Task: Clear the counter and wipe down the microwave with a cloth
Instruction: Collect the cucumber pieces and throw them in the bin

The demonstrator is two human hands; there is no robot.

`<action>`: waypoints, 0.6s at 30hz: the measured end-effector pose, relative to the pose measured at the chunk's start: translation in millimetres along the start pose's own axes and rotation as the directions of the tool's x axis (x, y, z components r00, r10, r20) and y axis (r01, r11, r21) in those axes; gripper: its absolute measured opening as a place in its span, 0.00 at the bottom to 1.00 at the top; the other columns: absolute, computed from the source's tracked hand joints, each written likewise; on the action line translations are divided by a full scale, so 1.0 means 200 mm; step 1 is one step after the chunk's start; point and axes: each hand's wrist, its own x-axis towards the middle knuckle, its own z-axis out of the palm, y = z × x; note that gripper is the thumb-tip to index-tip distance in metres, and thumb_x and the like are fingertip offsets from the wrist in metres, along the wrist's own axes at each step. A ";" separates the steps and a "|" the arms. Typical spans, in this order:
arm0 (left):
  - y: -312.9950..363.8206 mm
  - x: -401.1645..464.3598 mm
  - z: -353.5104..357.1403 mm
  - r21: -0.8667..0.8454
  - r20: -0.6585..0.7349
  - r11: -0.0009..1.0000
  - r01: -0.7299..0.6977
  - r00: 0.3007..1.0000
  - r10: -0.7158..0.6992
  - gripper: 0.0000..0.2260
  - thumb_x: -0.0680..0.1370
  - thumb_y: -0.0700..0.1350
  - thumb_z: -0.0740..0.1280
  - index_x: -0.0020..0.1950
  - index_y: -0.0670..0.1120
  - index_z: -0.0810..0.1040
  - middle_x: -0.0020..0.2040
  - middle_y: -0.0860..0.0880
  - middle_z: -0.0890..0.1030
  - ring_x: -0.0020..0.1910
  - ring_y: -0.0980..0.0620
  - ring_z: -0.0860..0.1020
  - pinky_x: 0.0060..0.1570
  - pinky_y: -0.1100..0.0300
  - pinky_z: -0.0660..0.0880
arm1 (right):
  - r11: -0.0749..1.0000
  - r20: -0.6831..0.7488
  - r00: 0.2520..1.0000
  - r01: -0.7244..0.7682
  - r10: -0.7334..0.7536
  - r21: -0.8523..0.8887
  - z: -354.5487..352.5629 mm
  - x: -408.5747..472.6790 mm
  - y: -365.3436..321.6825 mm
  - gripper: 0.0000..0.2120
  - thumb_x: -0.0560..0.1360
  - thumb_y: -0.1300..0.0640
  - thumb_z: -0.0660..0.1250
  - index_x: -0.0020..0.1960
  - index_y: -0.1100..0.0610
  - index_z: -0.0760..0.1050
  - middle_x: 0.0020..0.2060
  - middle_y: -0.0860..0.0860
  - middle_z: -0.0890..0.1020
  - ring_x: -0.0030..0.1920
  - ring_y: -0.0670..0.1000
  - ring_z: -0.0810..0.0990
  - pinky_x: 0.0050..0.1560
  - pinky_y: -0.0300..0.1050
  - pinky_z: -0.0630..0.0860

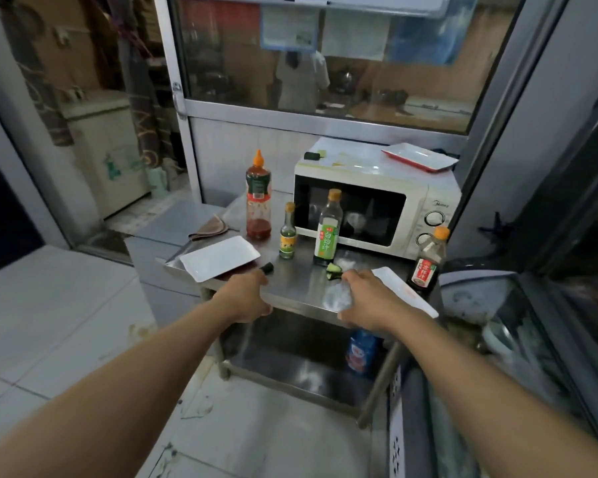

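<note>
A white microwave (439,198) stands at the back right of the steel counter (301,284). A brown cloth (209,229) lies folded at the counter's far left. My left hand (246,294) rests at the front edge, its fingertips next to a dark green cucumber piece (267,268) and its thumb spread apart. My right hand (366,298) hovers over the front edge, its fingers reaching toward a cut cucumber piece (334,269). Neither hand holds anything. White plates lie front left (220,257) and front right (408,294).
On the counter stand a tall red sauce bottle (258,198), a small bottle (288,232), a green-labelled bottle (328,232) and a dark bottle (427,267). A red-rimmed tray (420,157) and a cucumber end (313,155) lie on the microwave. A blue bottle (361,350) is on the lower shelf.
</note>
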 end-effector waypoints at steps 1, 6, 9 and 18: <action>-0.01 0.07 0.00 0.000 0.005 1.000 -0.003 1.000 0.003 0.26 0.72 0.49 0.72 0.67 0.48 0.69 0.63 0.45 0.75 0.60 0.46 0.74 0.55 0.57 0.72 | 1.000 0.003 1.000 -0.007 0.007 0.003 0.01 0.06 0.01 0.37 0.70 0.50 0.70 0.74 0.55 0.57 0.70 0.56 0.63 0.68 0.57 0.66 0.66 0.50 0.68; -0.09 0.46 0.00 0.087 0.046 0.995 -0.056 0.998 0.052 0.25 0.73 0.48 0.70 0.69 0.48 0.67 0.64 0.45 0.75 0.61 0.45 0.74 0.59 0.53 0.72 | 0.997 0.036 0.997 -0.069 0.068 0.024 0.07 0.41 0.06 0.37 0.71 0.50 0.70 0.74 0.54 0.57 0.70 0.57 0.63 0.69 0.58 0.66 0.66 0.49 0.68; -0.16 0.69 0.01 0.166 0.076 0.983 -0.077 0.995 0.065 0.24 0.74 0.49 0.68 0.68 0.48 0.66 0.63 0.44 0.75 0.60 0.44 0.74 0.57 0.51 0.73 | 0.994 0.043 0.994 -0.101 0.099 0.037 0.11 0.61 0.06 0.34 0.71 0.51 0.70 0.72 0.55 0.59 0.69 0.56 0.65 0.69 0.57 0.65 0.66 0.50 0.68; -0.32 1.18 0.12 0.227 0.152 0.965 -0.128 0.984 0.095 0.22 0.74 0.48 0.68 0.65 0.46 0.66 0.56 0.44 0.77 0.54 0.44 0.76 0.47 0.54 0.73 | 0.970 0.060 0.974 -0.225 0.221 0.092 0.25 0.98 0.12 0.33 0.71 0.49 0.69 0.71 0.55 0.60 0.67 0.57 0.67 0.66 0.58 0.68 0.62 0.50 0.70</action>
